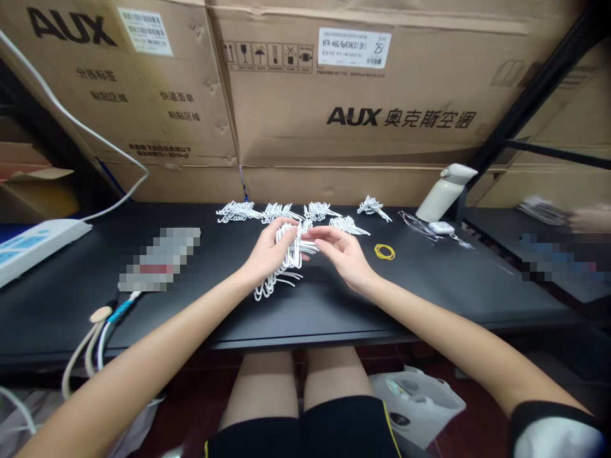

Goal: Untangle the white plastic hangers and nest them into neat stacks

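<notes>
A bunch of white wire hooks [292,245] is gripped in my left hand [270,251], with the bent ends pointing down. At the straight ends of the same bunch, the thumb and fingers of my right hand [344,253] close on the wires. Just below, a small loose pile of hooks [267,287] lies on the black table. Behind my hands sit several more piles, among them a left one [236,211], one in the middle [319,210] and one near my right fingers [349,224]. A bundled pile [372,207] lies farther right.
Yellow rubber bands [384,252] lie right of my hands. Beyond them are a cream bottle [443,194], glasses [419,226] and a white earphone case [442,228]. At left are a blurred-out phone [160,261] with a cable and a power strip [42,245]. Large cartons [286,137] stand behind the table [191,318].
</notes>
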`<act>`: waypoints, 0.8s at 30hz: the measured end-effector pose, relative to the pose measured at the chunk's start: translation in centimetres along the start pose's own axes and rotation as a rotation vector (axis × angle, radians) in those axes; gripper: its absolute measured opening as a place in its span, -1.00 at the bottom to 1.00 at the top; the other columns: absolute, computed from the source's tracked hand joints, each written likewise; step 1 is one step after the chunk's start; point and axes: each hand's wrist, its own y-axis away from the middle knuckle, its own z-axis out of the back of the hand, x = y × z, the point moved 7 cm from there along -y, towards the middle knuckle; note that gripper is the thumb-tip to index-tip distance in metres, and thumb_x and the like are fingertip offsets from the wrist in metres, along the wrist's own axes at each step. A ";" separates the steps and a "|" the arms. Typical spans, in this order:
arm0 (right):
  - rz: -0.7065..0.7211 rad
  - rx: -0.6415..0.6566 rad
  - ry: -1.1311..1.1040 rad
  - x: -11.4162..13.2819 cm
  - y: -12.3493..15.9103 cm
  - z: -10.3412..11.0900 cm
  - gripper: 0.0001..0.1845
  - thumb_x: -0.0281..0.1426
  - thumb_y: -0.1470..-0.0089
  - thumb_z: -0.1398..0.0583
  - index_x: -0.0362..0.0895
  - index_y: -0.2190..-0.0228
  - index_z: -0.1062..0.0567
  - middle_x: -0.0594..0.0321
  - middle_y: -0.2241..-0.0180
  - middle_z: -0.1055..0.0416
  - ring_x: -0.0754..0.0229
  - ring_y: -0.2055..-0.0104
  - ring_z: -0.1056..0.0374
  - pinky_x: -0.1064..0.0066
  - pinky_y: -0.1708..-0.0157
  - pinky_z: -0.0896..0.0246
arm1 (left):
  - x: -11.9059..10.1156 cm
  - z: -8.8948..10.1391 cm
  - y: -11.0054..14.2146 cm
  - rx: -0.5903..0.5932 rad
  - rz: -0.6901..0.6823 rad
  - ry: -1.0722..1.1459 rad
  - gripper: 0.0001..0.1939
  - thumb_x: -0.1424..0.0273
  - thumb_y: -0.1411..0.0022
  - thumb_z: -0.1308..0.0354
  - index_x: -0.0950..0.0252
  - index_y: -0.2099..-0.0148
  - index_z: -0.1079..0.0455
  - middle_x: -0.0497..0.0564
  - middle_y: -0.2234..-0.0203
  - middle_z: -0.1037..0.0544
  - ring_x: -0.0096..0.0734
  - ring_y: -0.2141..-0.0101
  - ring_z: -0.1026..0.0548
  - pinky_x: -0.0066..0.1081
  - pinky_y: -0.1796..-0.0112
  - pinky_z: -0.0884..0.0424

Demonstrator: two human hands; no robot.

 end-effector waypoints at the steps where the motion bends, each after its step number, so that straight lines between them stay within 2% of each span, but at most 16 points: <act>1: -0.005 -0.001 0.023 0.0 0.0 0.1 -0.73 -0.24 0.03 -0.28 -0.11 0.27 -0.50 0.15 0.20 -0.52 0.12 0.05 -0.41 0.24 -0.03 -0.25 | 0.0 0.0 0.0 0.001 -0.010 -0.007 -0.76 0.26 -0.22 -0.08 0.25 0.11 -0.24 -0.01 0.39 -0.53 -0.33 0.52 -0.56 -0.38 0.52 -0.49; 5: -0.097 0.013 0.047 -0.7 -0.3 0.3 -0.72 -0.22 0.12 -0.33 -0.14 0.37 -0.53 0.14 0.22 -0.52 0.15 0.24 -0.45 0.29 0.21 -0.37 | -0.1 0.0 0.1 0.006 -0.037 -0.007 -0.73 0.25 -0.18 -0.14 0.28 0.13 -0.26 0.04 0.31 -0.53 -0.29 0.43 -0.58 -0.37 0.47 -0.51; 9: -0.199 0.021 0.062 -1.1 -0.5 0.7 -0.72 -0.20 0.14 -0.34 -0.17 0.45 -0.54 0.18 0.31 -0.52 0.28 0.43 -0.37 0.42 0.43 -0.30 | -0.3 -0.3 0.2 0.029 -0.032 0.013 -0.73 0.26 -0.17 -0.14 0.29 0.14 -0.26 0.03 0.32 -0.54 -0.32 0.46 -0.57 -0.36 0.45 -0.52; 13: -0.352 0.147 0.028 -1.6 -0.4 0.4 -0.69 -0.18 0.10 -0.31 -0.20 0.50 -0.54 0.25 0.51 -0.43 0.37 0.54 -0.25 0.47 0.50 -0.25 | -0.5 -0.7 0.3 0.080 -0.020 0.040 -0.73 0.26 -0.19 -0.12 0.29 0.12 -0.25 0.04 0.30 -0.55 -0.34 0.46 -0.56 -0.31 0.40 -0.54; 17: -0.458 0.248 -0.018 -1.9 -0.1 0.2 -0.73 -0.21 0.11 -0.32 -0.19 0.51 -0.52 0.28 0.54 -0.41 0.39 0.57 -0.22 0.51 0.55 -0.22 | -0.3 -0.9 0.4 0.141 -0.033 -0.021 -0.71 0.22 -0.22 -0.08 0.28 0.09 -0.27 0.07 0.23 -0.53 -0.35 0.41 -0.56 -0.34 0.38 -0.53; 20: -0.472 0.326 -0.039 -2.1 0.1 -0.2 -0.74 -0.22 0.12 -0.32 -0.18 0.52 -0.52 0.31 0.55 -0.39 0.40 0.59 -0.19 0.51 0.57 -0.21 | -0.2 -0.9 0.4 0.161 -0.050 -0.100 -0.68 0.19 -0.22 -0.08 0.28 0.07 -0.30 0.07 0.21 -0.54 -0.36 0.40 -0.55 -0.40 0.41 -0.50; 24: -0.405 0.306 0.013 -2.2 -0.1 -0.1 -0.72 -0.19 0.09 -0.30 -0.17 0.54 -0.51 0.32 0.56 -0.39 0.40 0.60 -0.17 0.50 0.58 -0.17 | -0.1 -1.2 0.5 0.195 -0.028 -0.034 -0.69 0.18 -0.22 -0.08 0.27 0.08 -0.28 0.08 0.19 -0.54 -0.35 0.43 -0.57 -0.36 0.39 -0.52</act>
